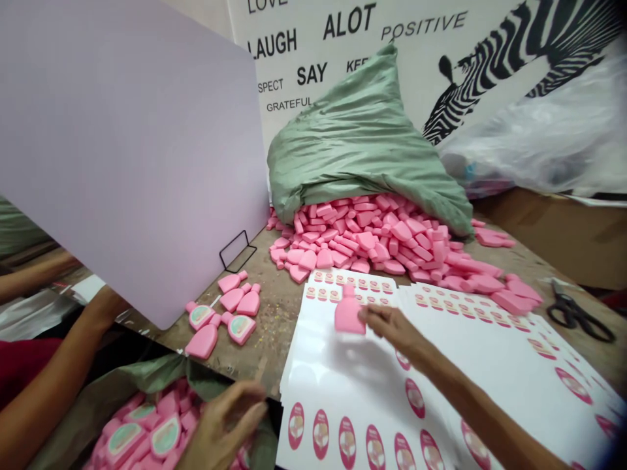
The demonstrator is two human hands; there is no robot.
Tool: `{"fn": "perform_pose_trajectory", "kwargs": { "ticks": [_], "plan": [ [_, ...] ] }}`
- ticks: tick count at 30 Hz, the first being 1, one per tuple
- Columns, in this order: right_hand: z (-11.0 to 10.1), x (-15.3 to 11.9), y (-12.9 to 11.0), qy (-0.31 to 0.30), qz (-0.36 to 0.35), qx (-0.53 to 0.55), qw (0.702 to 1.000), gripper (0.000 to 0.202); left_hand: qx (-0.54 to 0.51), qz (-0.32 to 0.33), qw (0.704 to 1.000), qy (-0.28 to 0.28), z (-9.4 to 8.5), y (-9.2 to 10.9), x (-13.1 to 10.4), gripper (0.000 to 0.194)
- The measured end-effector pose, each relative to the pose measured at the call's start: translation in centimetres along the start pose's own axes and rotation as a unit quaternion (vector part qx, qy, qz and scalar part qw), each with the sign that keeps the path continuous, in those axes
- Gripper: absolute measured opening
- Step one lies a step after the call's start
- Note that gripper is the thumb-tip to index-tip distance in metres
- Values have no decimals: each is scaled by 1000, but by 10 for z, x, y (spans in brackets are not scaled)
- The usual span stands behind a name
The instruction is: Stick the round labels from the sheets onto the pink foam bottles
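Observation:
Between the thumb and fingers of my right hand (386, 326) is a small pink plastic bottle (349, 313), upright with its neck up. It is held above a sheet of stickers (318, 365) with pink oval labels along its lower edge and small labels across its top. My left hand (228, 421) is at the bottom of the view, over an open green sack (117, 385) of pink bottles, some bearing oval labels. Its fingers are loosely bent and apart, with nothing visible in them. Several loose bottles (249, 301), two of them labelled, lie on the table left of the sheets.
A large green sack (353, 137) spills a heap of pink bottles (372, 238) at the back. More sticker sheets (470, 352) and black scissors (578, 313) lie right. A pale panel (147, 130) with a wire stand (238, 251) separates off another person's arms (63, 365).

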State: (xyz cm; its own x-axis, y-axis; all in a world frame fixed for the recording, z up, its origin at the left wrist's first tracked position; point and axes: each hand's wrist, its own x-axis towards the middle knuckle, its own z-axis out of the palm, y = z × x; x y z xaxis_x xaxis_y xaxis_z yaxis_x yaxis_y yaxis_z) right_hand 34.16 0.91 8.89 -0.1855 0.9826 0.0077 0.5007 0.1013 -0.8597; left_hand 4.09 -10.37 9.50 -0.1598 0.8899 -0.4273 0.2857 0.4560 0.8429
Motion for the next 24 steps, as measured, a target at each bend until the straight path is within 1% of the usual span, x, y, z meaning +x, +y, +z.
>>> {"fn": "perform_pose_trajectory", "kwargs": {
  "ticks": [1,2,3,4,5,6,7,8,9,10,11,12,13,14,16,18,22,24],
  "plan": [
    [10,-19,-9,-48,8,57,997,38,-58,60,995,-57,21,7,8,39],
    [21,-36,-18,-78,16,100,992,38,-122,79,983,-116,44,13,14,48],
    [29,-51,-24,-106,22,133,985,37,-190,87,965,-157,66,18,18,52],
    [36,-64,-28,-125,22,160,979,36,-243,82,946,-198,86,22,20,52],
    [41,-75,-30,-133,24,176,975,36,-283,67,931,-221,102,24,19,51],
    [42,-83,-28,-129,30,176,975,35,-314,51,920,-228,114,25,18,50],
    [40,-90,-23,-107,45,158,981,35,-333,31,916,-222,121,25,17,49],
    [35,-96,-16,-61,69,118,989,34,-343,14,917,-204,124,23,16,50],
    [29,-102,-7,6,102,56,993,36,-347,1,920,-180,124,21,17,51],
    [22,-106,4,84,137,-17,987,41,-345,-9,925,-160,121,19,18,53],
    [15,-110,14,153,170,-88,969,46,-339,-14,929,-147,117,17,19,54],
    [8,-113,24,198,201,-145,948,49,-330,-11,933,-140,112,15,21,54],
    [3,-115,32,220,228,-184,931,49,-322,-3,936,-139,109,13,23,52],
    [-1,-117,38,219,250,-204,921,46,-315,7,939,-141,106,12,24,48],
    [-4,-118,45,194,275,-205,919,40,-307,16,941,-140,104,11,25,41],
    [-3,-118,46,194,272,-193,923,36,-307,8,942,-135,104,12,24,38],
    [-2,-119,53,230,261,-171,922,34,-326,4,937,-123,103,15,22,39],
    [-7,-121,61,236,245,-125,932,37,-328,7,936,-124,100,16,23,40]
  ]
}}
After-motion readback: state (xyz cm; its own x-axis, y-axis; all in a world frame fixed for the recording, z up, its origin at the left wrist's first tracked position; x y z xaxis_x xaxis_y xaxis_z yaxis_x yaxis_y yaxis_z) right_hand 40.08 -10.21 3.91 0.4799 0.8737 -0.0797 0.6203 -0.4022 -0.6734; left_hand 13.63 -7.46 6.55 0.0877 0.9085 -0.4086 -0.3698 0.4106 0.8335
